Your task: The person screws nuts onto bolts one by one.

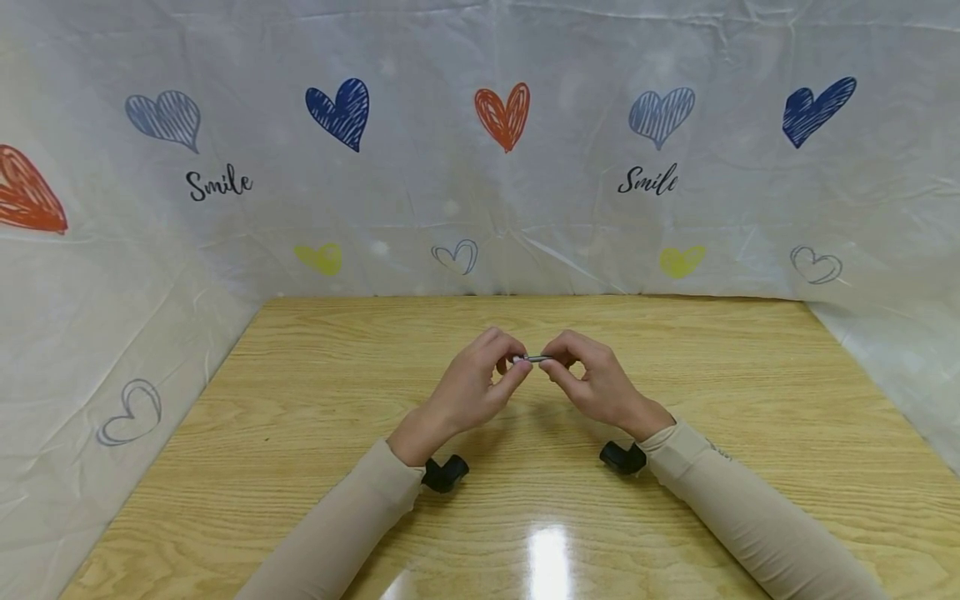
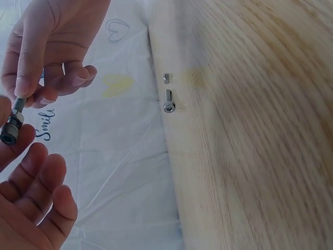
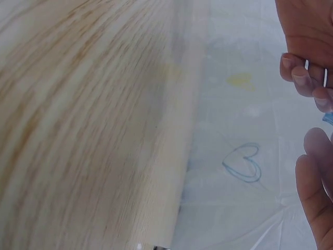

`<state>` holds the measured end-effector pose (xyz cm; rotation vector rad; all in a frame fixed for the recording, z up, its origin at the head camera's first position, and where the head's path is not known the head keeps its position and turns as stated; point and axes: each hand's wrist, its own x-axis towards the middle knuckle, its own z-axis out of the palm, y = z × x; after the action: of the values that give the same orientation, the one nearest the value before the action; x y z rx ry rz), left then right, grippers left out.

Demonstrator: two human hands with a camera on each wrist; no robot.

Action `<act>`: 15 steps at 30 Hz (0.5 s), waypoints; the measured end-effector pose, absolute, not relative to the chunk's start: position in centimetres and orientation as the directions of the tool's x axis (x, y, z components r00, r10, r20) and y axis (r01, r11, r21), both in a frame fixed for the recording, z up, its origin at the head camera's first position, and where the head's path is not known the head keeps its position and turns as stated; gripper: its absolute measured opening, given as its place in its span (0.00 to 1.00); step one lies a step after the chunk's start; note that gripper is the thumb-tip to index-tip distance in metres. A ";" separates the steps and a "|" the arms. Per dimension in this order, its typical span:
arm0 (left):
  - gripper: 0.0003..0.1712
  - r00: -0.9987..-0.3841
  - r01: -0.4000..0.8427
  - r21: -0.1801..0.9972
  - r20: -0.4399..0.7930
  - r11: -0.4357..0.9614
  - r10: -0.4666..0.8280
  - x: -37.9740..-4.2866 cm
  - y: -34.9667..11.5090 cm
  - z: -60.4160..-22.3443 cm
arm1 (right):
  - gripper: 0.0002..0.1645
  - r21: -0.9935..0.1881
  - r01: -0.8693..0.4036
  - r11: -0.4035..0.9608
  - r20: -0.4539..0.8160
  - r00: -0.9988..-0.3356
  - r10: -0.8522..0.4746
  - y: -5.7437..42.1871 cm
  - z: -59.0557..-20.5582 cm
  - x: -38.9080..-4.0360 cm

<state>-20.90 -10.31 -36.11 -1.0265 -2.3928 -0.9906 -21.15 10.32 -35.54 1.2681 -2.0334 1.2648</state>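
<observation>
Between both hands is a metal socket-head bolt [image 2: 9, 134] with a nut [image 2: 18, 115] around its shank, near the head. My left hand [image 1: 474, 379] pinches the bolt at its head end. From the other side, my right hand [image 1: 596, 379] pinches the threaded end between thumb and forefinger. In the left wrist view, the right hand [image 2: 57, 47] is above and the left hand [image 2: 36, 203] below. The right wrist view cuts off the bolt and shows only parts of the right hand [image 3: 315, 192] and left hand [image 3: 307, 57].
A second socket-head bolt [image 2: 169, 101] and a loose nut [image 2: 166, 78] lie on the wooden table [image 1: 337, 400]. They are not visible in the head view. A white cloth with printed hearts [image 1: 502, 208] hangs behind the table and at its sides. Black wrist cameras [image 1: 446, 473] sit beneath the wrists.
</observation>
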 end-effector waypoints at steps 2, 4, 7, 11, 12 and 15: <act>0.06 -0.674 0.737 0.460 0.553 0.496 0.489 -20.9 -10.3 -36.2 | 0.06 -0.474 -0.864 0.169 0.729 -0.493 -0.475 10.3 -35.5 -21.1; 0.09 -0.673 0.738 0.453 0.555 0.500 0.489 -20.9 -10.4 -36.2 | 0.10 -0.474 -0.863 0.175 0.727 -0.496 -0.475 10.3 -35.5 -21.1; 0.14 -0.667 0.742 0.443 0.563 0.503 0.488 -21.0 -10.3 -36.2 | 0.09 -0.482 -0.857 0.181 0.721 -0.505 -0.474 10.4 -36.0 -21.4; 0.14 -0.650 0.756 0.432 0.579 0.492 0.492 -21.0 -10.3 -36.1 | 0.05 -0.494 -0.851 0.176 0.711 -0.512 -0.481 10.7 -37.7 -22.7; 0.13 -0.643 0.762 0.426 0.585 0.487 0.494 -21.0 -10.2 -36.1 | 0.04 -0.497 -0.850 0.175 0.709 -0.514 -0.483 10.8 -38.0 -23.0; 0.11 -0.620 0.780 0.407 0.605 0.475 0.500 -21.0 -10.1 -36.0 | 0.05 -0.495 -0.851 0.174 0.710 -0.512 -0.484 10.8 -38.0 -23.0</act>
<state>-21.01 -10.10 -36.02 -1.0691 -2.3222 -0.9451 -22.98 10.77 -37.98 1.2612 -2.0659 1.2775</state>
